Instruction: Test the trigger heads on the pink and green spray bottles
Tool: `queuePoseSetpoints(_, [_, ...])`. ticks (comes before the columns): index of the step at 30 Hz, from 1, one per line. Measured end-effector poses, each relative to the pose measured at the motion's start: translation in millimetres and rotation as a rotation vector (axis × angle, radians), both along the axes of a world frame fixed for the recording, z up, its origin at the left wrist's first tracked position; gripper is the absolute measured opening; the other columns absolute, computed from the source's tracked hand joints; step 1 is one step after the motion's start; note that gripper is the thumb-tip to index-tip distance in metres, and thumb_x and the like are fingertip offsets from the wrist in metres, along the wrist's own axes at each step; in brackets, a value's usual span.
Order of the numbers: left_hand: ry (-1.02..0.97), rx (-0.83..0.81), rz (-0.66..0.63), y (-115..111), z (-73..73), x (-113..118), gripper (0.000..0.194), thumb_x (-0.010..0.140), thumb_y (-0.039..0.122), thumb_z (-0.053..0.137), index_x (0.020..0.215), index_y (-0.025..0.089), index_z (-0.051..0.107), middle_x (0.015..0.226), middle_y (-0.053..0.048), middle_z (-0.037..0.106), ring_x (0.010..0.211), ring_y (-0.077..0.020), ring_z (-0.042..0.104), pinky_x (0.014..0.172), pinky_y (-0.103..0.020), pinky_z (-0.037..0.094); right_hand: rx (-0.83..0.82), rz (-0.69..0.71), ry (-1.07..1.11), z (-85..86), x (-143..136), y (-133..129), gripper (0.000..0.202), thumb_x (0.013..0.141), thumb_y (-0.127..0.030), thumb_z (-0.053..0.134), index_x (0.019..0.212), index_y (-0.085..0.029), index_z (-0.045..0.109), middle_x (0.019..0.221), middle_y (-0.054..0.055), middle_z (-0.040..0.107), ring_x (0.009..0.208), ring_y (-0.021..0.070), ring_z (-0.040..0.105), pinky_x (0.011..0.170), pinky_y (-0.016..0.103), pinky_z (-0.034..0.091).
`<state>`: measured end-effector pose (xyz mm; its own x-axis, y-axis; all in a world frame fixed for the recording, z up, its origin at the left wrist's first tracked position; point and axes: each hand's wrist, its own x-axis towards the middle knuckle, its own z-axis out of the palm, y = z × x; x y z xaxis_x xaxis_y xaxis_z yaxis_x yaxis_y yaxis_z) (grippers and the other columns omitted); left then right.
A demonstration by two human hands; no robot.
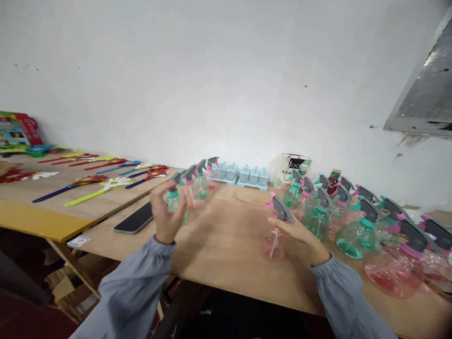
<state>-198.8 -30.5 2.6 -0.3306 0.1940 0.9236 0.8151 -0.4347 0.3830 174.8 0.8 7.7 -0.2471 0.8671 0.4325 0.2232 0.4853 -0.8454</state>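
Note:
My right hand (294, 230) is wrapped round the neck of a pink spray bottle (273, 247) with a grey and pink trigger head, upright on the wooden table (226, 235). My left hand (167, 212) is raised with thumb and fingers apart in a curve, nothing between them. Just behind it stands a green spray bottle (173, 200), partly hidden by the fingers. Beyond that, a pink bottle (191, 194) and others form a short row. On the right, several more pink and green bottles (355, 238) stand close together.
A black phone (134, 219) lies left of my left hand. Light blue moulds (253, 177) and a printed box (287, 172) stand by the wall. Colourful hand-shaped clappers (113, 184) cover the left table, where part of another person's hand (4, 168) shows at the edge.

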Motion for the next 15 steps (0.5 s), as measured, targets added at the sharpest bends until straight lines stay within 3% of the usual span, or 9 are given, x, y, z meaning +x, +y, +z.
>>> queuePoseSetpoints(2, [-0.111, -0.217, 0.094, 9, -6.7, -36, 0.070, 0.078, 0.052, 0.069, 0.134, 0.015, 0.047, 0.136, -0.019, 0.056, 0.132, -0.0373, 0.052, 0.113, -0.058, 0.039, 0.041, 0.049, -0.009, 1.3, 1, 0, 0.072, 0.076, -0.044, 0.079, 0.143, -0.038, 0.053, 0.108, 0.000, 0.073, 0.097, 0.0202, 0.067, 0.090, 0.038, 0.055])
queuePoseSetpoints(3, [-0.151, -0.361, 0.079, 15, -12.6, -48, 0.079, 0.073, 0.053, 0.073, 0.135, 0.014, 0.046, 0.135, -0.020, 0.056, 0.130, -0.0390, 0.053, 0.110, -0.059, 0.041, 0.066, 0.051, -0.005, 1.4, 0, 1, 0.073, 0.078, -0.045, 0.077, 0.145, -0.038, 0.050, 0.115, 0.001, 0.071, 0.106, 0.0207, 0.065, 0.095, 0.039, 0.053])
queuePoseSetpoints(6, [-0.153, -0.605, -0.051, 28, -31.2, -58, 0.075, 0.070, 0.053, 0.073, 0.129, 0.015, 0.048, 0.124, -0.018, 0.063, 0.118, -0.0376, 0.061, 0.102, -0.055, 0.048, 0.107, -0.008, 0.028, 1.1, -6, 0, 0.066, 0.080, -0.047, 0.074, 0.142, -0.037, 0.055, 0.120, 0.003, 0.072, 0.114, 0.0237, 0.063, 0.100, 0.041, 0.051])
queuePoseSetpoints(8, [-0.052, -0.589, -0.134, 31, -37.0, -42, 0.067, 0.074, 0.055, 0.070, 0.125, 0.017, 0.051, 0.121, -0.016, 0.064, 0.117, -0.0358, 0.062, 0.101, -0.052, 0.049, 0.079, -0.048, 0.058, 2.4, -9, -2, 0.056, 0.078, -0.049, 0.074, 0.131, -0.035, 0.064, 0.109, 0.003, 0.075, 0.106, 0.0261, 0.067, 0.094, 0.043, 0.054])
queuePoseSetpoints(11, [0.161, -0.537, -0.255, 32, -32.1, 1, 0.067, 0.073, 0.057, 0.073, 0.124, 0.019, 0.053, 0.125, -0.014, 0.062, 0.125, -0.0362, 0.057, 0.105, -0.051, 0.046, 0.026, -0.075, 0.118, 6.2, -11, -5, 0.039, 0.076, -0.052, 0.074, 0.110, -0.032, 0.074, 0.098, 0.003, 0.077, 0.102, 0.0283, 0.069, 0.092, 0.045, 0.054])
queuePoseSetpoints(15, [0.229, -0.607, -0.425, 36, -21.3, 57, 0.057, 0.075, 0.057, 0.074, 0.114, 0.019, 0.057, 0.111, -0.011, 0.065, 0.110, -0.0330, 0.063, 0.097, -0.049, 0.050, -0.070, -0.080, 0.262, 8.0, -9, -8, 0.042, 0.071, -0.052, 0.078, 0.107, -0.031, 0.074, 0.102, 0.004, 0.078, 0.114, 0.0288, 0.066, 0.092, 0.042, 0.053])
